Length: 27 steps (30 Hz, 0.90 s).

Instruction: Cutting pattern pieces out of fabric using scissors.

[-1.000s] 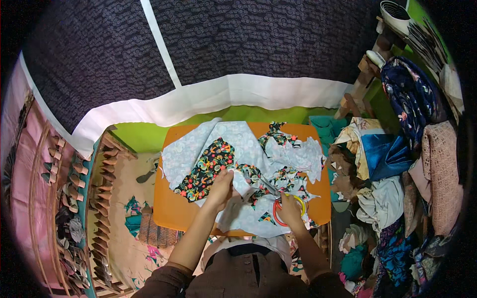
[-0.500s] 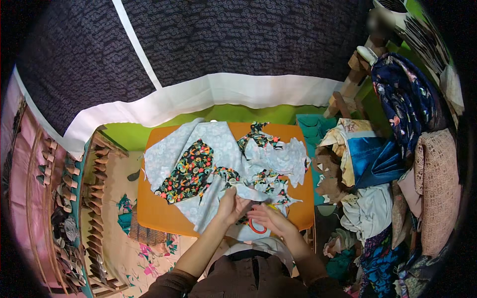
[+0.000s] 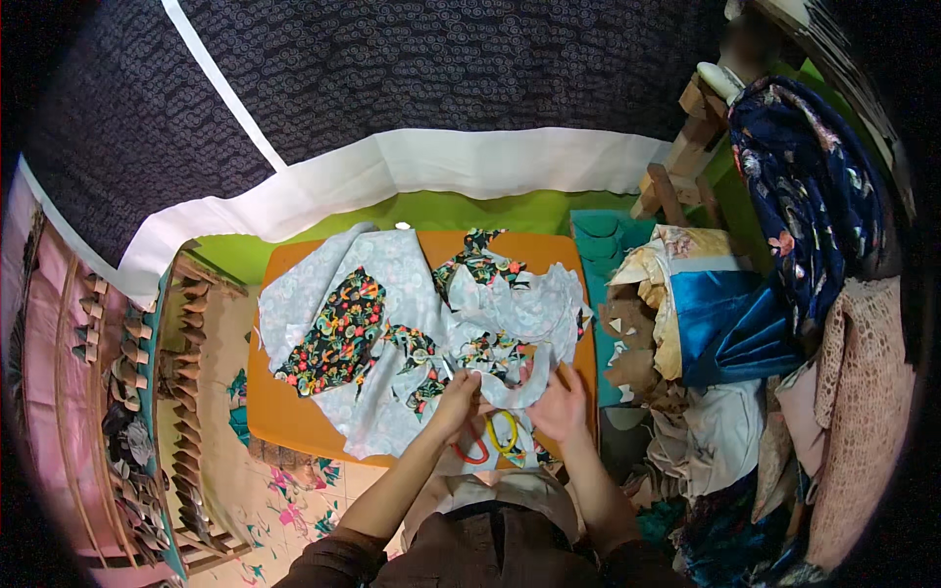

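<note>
My left hand (image 3: pixel 459 404) is closed over the middle of a pair of scissors at the near side of the orange table. Silvery blades show beyond its fingers, and the red handle loop (image 3: pixel 470 449) and yellow handle loop (image 3: pixel 503 431) stick out below. A curved pale fabric strip (image 3: pixel 518 394) runs from its fingertips toward my right hand (image 3: pixel 561 407). That hand is beside the strip's other end, fingers apart; whether they touch it is hard to see. Around them lie black floral fabric pieces (image 3: pixel 338 333), some with pale undersides showing, such as the large pale fabric (image 3: pixel 392 260).
The orange table (image 3: pixel 279 416) stands before a dark curtain (image 3: pixel 470 78) with a white border. Wooden racks of shoe-shaped forms (image 3: pixel 186 402) are at the left. Folded blue cloth (image 3: pixel 730 328), a pale cloth heap (image 3: pixel 725 431) and a hanging navy scarf (image 3: pixel 794 196) crowd the right.
My right hand has moved right and up, away from the scissors handles. The scissors now lie in my left hand with handles toward me. The curved strip now spans between both hands.
</note>
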Motion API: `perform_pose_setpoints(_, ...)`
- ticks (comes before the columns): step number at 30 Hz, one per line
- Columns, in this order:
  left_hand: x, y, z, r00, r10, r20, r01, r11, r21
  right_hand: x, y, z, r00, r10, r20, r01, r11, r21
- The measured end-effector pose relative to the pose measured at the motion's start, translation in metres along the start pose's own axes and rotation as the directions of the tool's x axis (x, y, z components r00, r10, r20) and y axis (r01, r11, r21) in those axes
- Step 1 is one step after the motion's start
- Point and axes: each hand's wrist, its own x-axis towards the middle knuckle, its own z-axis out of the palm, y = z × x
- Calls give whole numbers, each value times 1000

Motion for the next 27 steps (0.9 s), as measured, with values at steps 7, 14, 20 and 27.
perform_pose_setpoints(7, 69, 18, 25, 973, 216, -83, -191, 952, 241, 55, -56, 14, 1000, 8, 17, -6, 987, -163)
perform_pose_setpoints(14, 98, 29, 43, 773, 593, -225, -352, 696, 626, 100, -89, -17, 813, -512, 276, 288, -58, -956)
perform_pose_setpoints(20, 53, -7, 25, 726, 686, -48, -437, 514, 738, 69, -30, -9, 815, -379, 439, 170, -567, -806)
perform_pose_setpoints(27, 8, -27, -16, 787, 612, -70, -385, 577, 721, 69, 37, -25, 940, -28, 340, 291, -452, -843)
